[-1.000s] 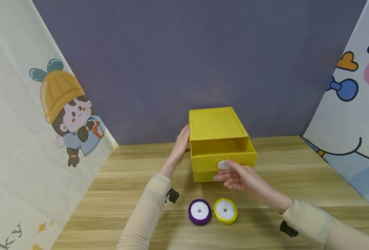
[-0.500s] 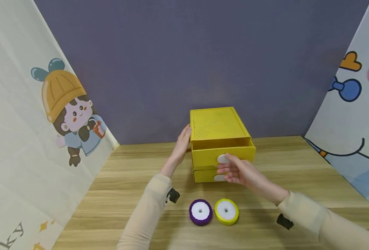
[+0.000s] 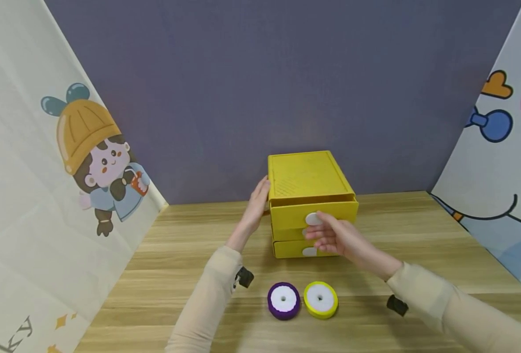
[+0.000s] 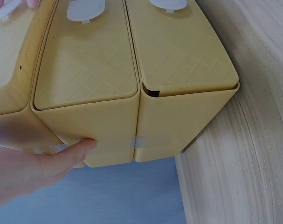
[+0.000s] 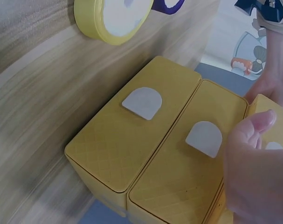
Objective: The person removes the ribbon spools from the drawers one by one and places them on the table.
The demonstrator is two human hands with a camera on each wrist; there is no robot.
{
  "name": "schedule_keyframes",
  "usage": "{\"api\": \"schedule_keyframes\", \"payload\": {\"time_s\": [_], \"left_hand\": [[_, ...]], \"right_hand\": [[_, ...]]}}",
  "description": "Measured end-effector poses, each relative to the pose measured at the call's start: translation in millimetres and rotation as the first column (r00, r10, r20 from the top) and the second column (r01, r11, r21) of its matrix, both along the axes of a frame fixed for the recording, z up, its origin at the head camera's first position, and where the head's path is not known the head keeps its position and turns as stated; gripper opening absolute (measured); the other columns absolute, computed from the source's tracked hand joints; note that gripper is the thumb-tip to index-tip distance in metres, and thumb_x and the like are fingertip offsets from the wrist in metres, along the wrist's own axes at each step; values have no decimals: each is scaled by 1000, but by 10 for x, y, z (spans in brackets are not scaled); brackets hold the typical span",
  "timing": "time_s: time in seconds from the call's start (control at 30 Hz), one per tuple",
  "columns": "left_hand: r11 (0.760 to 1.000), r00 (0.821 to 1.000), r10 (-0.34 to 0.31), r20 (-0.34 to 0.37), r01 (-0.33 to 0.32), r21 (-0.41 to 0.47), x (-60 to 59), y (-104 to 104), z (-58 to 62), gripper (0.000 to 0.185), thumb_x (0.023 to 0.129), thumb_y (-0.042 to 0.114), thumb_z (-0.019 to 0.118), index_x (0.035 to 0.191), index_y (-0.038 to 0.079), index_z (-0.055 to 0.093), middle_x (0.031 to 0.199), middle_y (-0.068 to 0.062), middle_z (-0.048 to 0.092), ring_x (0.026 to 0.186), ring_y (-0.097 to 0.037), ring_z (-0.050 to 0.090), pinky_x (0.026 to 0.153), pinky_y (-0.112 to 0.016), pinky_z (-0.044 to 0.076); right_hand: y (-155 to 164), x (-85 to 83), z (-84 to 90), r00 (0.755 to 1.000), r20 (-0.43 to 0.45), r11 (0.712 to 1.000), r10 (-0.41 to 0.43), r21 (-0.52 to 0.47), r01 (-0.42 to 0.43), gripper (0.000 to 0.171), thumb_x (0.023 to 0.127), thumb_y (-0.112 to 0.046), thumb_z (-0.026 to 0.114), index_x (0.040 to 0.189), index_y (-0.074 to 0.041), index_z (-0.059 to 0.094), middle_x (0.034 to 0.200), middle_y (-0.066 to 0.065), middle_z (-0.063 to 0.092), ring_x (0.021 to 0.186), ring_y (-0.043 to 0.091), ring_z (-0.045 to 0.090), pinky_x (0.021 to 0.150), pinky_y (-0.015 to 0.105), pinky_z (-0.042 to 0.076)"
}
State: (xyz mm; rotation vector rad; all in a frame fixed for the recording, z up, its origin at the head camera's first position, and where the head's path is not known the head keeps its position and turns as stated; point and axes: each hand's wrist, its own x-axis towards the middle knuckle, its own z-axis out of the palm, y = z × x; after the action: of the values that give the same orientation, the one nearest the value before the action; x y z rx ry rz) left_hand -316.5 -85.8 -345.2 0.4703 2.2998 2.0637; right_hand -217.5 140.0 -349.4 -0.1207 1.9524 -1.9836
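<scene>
A yellow three-drawer box (image 3: 306, 179) stands at the back of the wooden table (image 3: 185, 255). Its top drawer (image 3: 340, 212) sticks out a little. My right hand (image 3: 336, 239) has straight fingers against that drawer's front, by its white handle (image 3: 313, 218); the right wrist view shows the fingers (image 5: 255, 168) beside the lower drawers' white handles (image 5: 142, 102). My left hand (image 3: 256, 205) lies flat on the box's left side, with its fingertips (image 4: 80, 147) on the box wall. A purple ribbon roll (image 3: 283, 300) and a yellow ribbon roll (image 3: 320, 299) lie flat in front of the box.
A cartoon-printed panel (image 3: 66, 171) leans in on the left and another (image 3: 499, 162) on the right. A dark purple wall (image 3: 260, 88) stands behind the box. Bare wood (image 3: 419, 230) lies to either side of the box.
The top drawer has slid most of the way back into the box, with my right hand following it inward. My left hand has stayed on the box's side.
</scene>
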Motion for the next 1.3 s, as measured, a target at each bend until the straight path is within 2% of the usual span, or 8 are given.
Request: {"api": "schedule_keyframes", "payload": {"time_s": [0.33,0.57,1.03,1.3], "left_hand": [[1000,1000,11,10,-11,0,16,-6,10,61,108,45,30,159,14,19,167,-7,20,154,-29,18,127,-52,15],[1000,999,-5,34,4,30,12,-5,12,61,107,47,30,160,17,19,167,-7,19,153,-32,22,121,-61,26],[1000,1000,16,6,-16,4,8,3,9,63,108,45,31,159,12,19,167,-8,19,155,-29,17,127,-52,15],[1000,1000,14,6,-14,-7,15,8,10,62,108,45,31,159,12,19,167,-7,19,155,-28,18,127,-51,15]], "right_hand": [[-13,-112,7,1000,-1,1000,-12,9,12,72,101,-55,46,130,10,55,95,-2,76,72,4,67,73,19,59],[-9,-161,19,1000,-11,1000,-16,21,16,72,100,-56,46,129,10,55,96,-1,76,75,6,68,73,20,59],[-2,-205,16,1000,-12,1000,-20,7,21,73,100,-56,46,130,10,54,94,-3,75,74,4,68,73,18,59],[6,-160,-8,1000,-21,1000,2,22,-1,73,102,-56,41,129,11,55,96,-3,75,74,3,67,76,19,59]]}}
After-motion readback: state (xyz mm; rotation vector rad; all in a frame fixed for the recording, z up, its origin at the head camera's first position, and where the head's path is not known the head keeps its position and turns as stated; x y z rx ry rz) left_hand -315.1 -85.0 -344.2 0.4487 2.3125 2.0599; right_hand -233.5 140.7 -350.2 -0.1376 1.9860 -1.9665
